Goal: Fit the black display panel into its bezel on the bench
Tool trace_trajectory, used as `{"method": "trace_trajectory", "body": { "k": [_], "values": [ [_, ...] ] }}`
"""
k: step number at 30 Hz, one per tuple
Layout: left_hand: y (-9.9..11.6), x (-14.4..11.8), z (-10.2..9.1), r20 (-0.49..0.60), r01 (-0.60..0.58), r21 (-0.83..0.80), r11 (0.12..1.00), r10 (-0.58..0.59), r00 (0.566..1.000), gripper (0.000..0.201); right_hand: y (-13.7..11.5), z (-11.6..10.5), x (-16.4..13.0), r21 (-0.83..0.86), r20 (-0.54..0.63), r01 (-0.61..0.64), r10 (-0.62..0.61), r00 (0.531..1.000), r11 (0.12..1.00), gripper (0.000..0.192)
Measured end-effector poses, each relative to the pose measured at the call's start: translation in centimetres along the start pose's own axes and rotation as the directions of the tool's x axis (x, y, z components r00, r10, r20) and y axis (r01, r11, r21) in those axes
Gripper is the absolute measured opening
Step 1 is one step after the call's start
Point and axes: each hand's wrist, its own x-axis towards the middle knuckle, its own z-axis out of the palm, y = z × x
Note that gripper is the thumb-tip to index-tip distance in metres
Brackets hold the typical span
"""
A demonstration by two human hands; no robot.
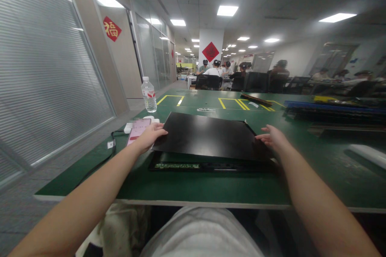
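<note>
A flat, glossy black screen panel (205,134) is tilted above a black frame (235,167), with its near edge raised off it. A strip of green circuit board (177,166) shows along the frame's near side; the panel covers most of the rest. My left hand (152,133) grips the panel's left edge, thumb on top and fingers partly hidden. At the right edge, my right hand (273,138) holds the panel by its side, with some fingers stretched along the rim and the grip partly out of sight.
Left of the panel lie a phone (138,130) and a black cable (113,144); a water bottle (149,94) stands behind. A dark strip (256,99) lies at the back of the green table (199,190). Blurred long parts (331,110) and a white bar (369,156) are at right. People sit beyond.
</note>
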Motion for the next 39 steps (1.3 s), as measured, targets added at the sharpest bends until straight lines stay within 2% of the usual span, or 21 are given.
{"method": "trace_trajectory", "body": {
  "k": [4,16,23,29,39],
  "values": [
    [-0.5,0.2,0.0,0.047,0.056,-0.04,0.998,-0.054,0.997,0.046,0.1,0.0,0.0,-0.028,0.002,0.017,-0.017,1.0,0.999,0.038],
    [-0.8,0.1,0.1,0.078,0.059,0.035,0.998,-0.061,0.995,0.043,0.7,-0.3,1.2,-0.065,-0.006,0.044,-0.044,0.999,0.997,0.038],
    [-1.0,0.3,0.0,0.088,0.063,0.052,0.997,-0.067,0.994,0.043,1.1,-0.2,1.6,-0.143,-0.018,0.122,-0.126,0.992,0.982,0.029],
    [-1.0,0.3,0.1,0.086,0.047,0.069,0.997,-0.053,0.995,0.039,1.1,0.0,1.4,-0.234,-0.018,0.181,-0.191,0.981,0.955,0.032],
    [-0.8,0.0,0.1,0.113,0.092,0.046,0.995,-0.096,0.989,0.046,2.2,-0.1,2.5,-0.356,-0.015,0.239,-0.262,0.965,0.903,0.029]
  ]
}}
